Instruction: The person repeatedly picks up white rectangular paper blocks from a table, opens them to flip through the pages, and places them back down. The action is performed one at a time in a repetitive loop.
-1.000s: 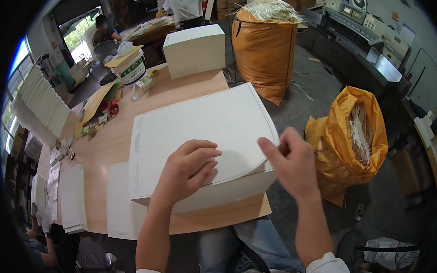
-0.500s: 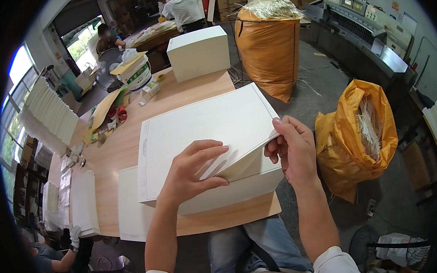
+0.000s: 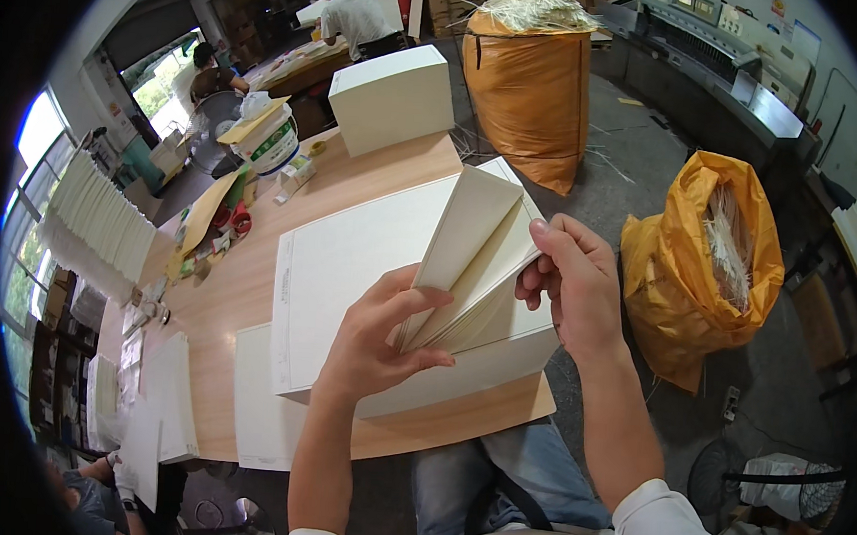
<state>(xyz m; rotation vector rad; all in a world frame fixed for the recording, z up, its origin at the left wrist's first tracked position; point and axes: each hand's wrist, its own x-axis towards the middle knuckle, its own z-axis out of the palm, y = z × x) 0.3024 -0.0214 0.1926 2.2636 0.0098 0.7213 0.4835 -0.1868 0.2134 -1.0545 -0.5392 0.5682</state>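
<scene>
A thick stack of large white paper sheets [image 3: 351, 243] lies in front of me on the wooden table. Its near right part is lifted, and one or more sheets are curled back as a raised flap [image 3: 469, 216]. My left hand [image 3: 370, 338] is closed round the lifted sheets, with the fingers over the flap and the thumb below the fanned edges. At the stack's right edge, my right hand [image 3: 586, 292] pinches the sheets' edges between thumb and fingers. Some of its fingertips are hidden behind the paper.
Another white paper stack [image 3: 394, 104] stands at the table's [image 3: 220, 299] far end. A bucket [image 3: 265, 140] and scraps sit at the left. Two orange sacks of paper strips [image 3: 525, 102] stand right of the table. At lower left, a co-worker's gloved hand [image 3: 124, 479] holds a white sheet.
The top paper has been bent up and back to the left into a flap in my left hand. The co-worker at lower left now has a sheet off the table.
</scene>
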